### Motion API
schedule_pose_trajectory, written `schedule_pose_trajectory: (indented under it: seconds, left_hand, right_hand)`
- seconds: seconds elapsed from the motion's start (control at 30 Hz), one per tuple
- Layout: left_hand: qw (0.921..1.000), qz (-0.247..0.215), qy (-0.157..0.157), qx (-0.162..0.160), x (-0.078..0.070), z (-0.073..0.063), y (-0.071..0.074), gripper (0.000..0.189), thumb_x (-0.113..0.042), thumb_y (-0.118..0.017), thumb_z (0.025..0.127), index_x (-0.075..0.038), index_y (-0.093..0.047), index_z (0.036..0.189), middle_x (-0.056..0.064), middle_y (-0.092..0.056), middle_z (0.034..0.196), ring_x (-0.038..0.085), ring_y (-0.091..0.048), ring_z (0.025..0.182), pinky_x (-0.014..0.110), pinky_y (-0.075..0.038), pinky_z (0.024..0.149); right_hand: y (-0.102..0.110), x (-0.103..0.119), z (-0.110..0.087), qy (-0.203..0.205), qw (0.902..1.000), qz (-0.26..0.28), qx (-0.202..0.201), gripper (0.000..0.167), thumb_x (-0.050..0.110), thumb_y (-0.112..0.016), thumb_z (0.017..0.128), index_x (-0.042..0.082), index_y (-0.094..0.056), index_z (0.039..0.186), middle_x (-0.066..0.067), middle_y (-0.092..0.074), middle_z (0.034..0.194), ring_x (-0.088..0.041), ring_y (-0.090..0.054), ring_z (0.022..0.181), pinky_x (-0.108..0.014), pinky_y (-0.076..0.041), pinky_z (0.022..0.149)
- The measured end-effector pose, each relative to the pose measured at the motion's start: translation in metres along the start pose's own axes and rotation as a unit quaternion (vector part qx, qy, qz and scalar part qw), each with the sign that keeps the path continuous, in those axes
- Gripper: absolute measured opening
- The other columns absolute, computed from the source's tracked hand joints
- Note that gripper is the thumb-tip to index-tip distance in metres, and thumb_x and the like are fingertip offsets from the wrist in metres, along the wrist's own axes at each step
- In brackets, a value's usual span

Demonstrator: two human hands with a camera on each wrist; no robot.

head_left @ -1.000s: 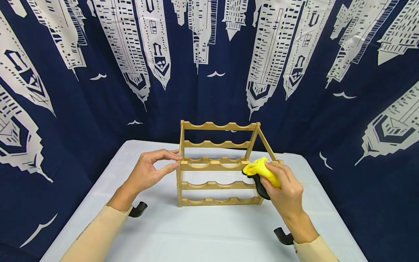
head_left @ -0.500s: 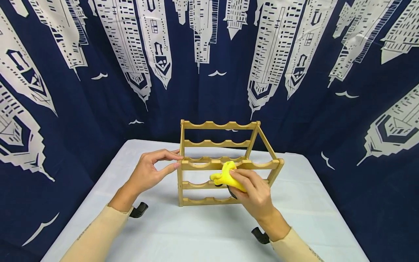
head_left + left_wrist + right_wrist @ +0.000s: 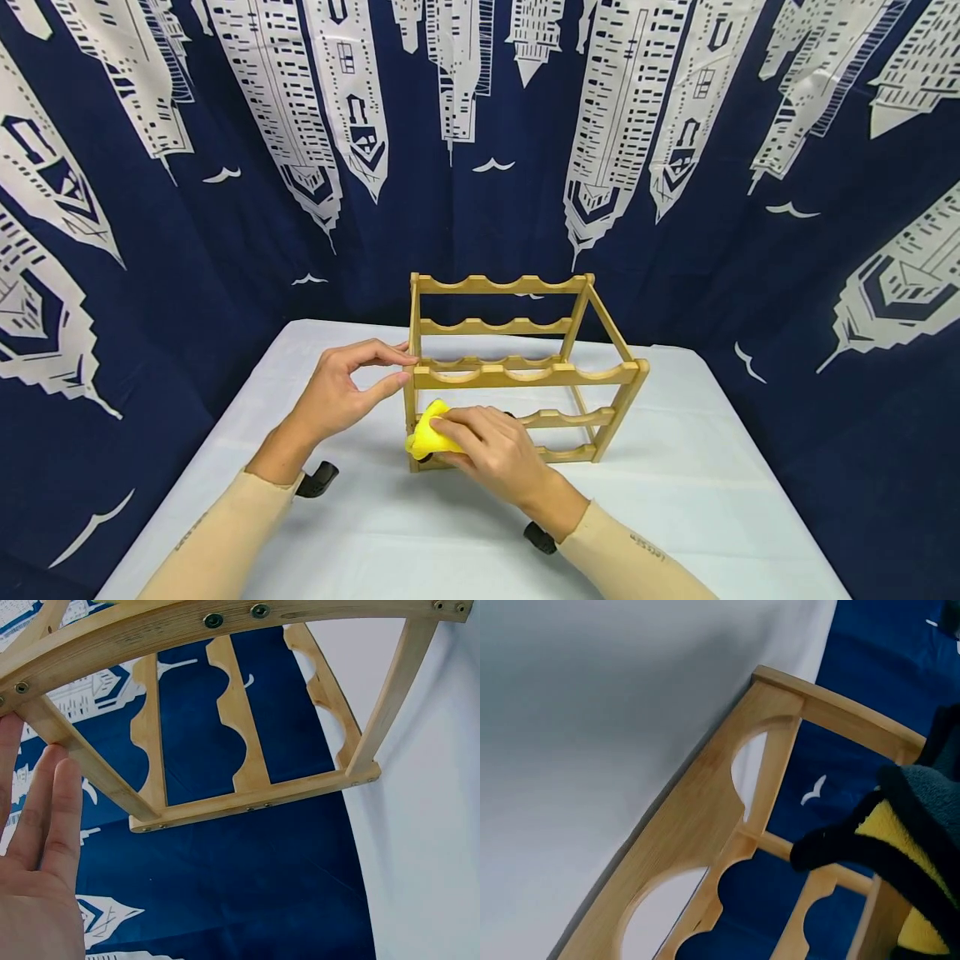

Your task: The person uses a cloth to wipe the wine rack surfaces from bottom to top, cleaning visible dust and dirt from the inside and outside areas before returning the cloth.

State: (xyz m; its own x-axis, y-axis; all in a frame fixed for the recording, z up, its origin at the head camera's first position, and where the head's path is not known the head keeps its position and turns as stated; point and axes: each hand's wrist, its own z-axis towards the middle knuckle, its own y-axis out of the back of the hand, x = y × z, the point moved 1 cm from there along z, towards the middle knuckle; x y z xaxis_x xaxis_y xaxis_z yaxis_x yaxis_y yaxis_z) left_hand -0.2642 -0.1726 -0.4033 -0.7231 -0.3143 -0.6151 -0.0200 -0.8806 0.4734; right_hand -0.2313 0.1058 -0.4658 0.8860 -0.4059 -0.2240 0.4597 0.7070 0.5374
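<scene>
A wooden wine rack [image 3: 525,377] with scalloped rails stands upright on the white-covered table. My left hand [image 3: 347,390] holds its upper front left corner, thumb and index fingertip against the post; in the left wrist view straight fingers [image 3: 64,814] lie by the side frame [image 3: 259,799]. My right hand [image 3: 498,454] grips a bunched cleaning cloth [image 3: 429,433], yellow with black edging, at the lower left of the rack's front. The hand and cloth hide part of the middle and bottom front rails. In the right wrist view the cloth [image 3: 900,832] also shows a dark grey-blue side.
The white-covered table [image 3: 697,483] carries the rack near its middle. Behind and beside it hangs a dark blue curtain [image 3: 457,225] printed with white buildings and birds. Black wrist mounts [image 3: 317,480] project from both forearms.
My right hand has swept the cloth leftward and down, from the rack's right front to its lower left. My left hand and the rack have stayed in place.
</scene>
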Motion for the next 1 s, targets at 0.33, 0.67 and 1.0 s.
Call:
schedule_pose_trajectory:
  seconds: [0.33, 0.67, 1.0]
  left_hand:
    - [0.9998, 0.015, -0.009, 0.003, -0.002, 0.007, 0.001, 0.028, -0.007, -0.102, 0.091, -0.020, -0.089, 0.113, -0.005, -0.091, 0.114, 0.035, -0.086, 0.126, 0.021, -0.064, 0.110]
    - [0.9996, 0.018, 0.019, 0.010, -0.004, 0.008, 0.003, 0.025, -0.009, -0.100, 0.093, -0.019, -0.089, 0.112, -0.006, -0.091, 0.113, 0.028, -0.085, 0.129, 0.024, -0.065, 0.111]
    - [0.9995, 0.016, 0.026, 0.008, -0.004, 0.009, 0.002, 0.023, -0.011, -0.100, 0.094, -0.023, -0.089, 0.110, -0.007, -0.091, 0.111, 0.035, -0.085, 0.128, 0.024, -0.065, 0.111]
  right_hand:
    - [-0.019, 0.005, 0.005, -0.049, 0.9938, -0.080, 0.059, 0.053, 0.024, -0.111, 0.080, 0.010, -0.084, 0.123, -0.001, -0.082, 0.114, -0.014, -0.080, 0.091, -0.023, -0.068, 0.080]
    - [0.012, -0.010, -0.028, -0.036, 0.9949, -0.083, 0.044, 0.018, 0.012, -0.089, 0.103, 0.007, -0.085, 0.120, -0.008, -0.081, 0.110, -0.020, -0.075, 0.084, -0.030, -0.067, 0.071]
    - [0.054, -0.036, -0.072, -0.048, 0.9951, -0.087, 0.006, 0.036, 0.028, -0.061, 0.123, 0.002, -0.084, 0.113, -0.014, -0.079, 0.106, -0.028, -0.077, 0.082, -0.040, -0.070, 0.071]
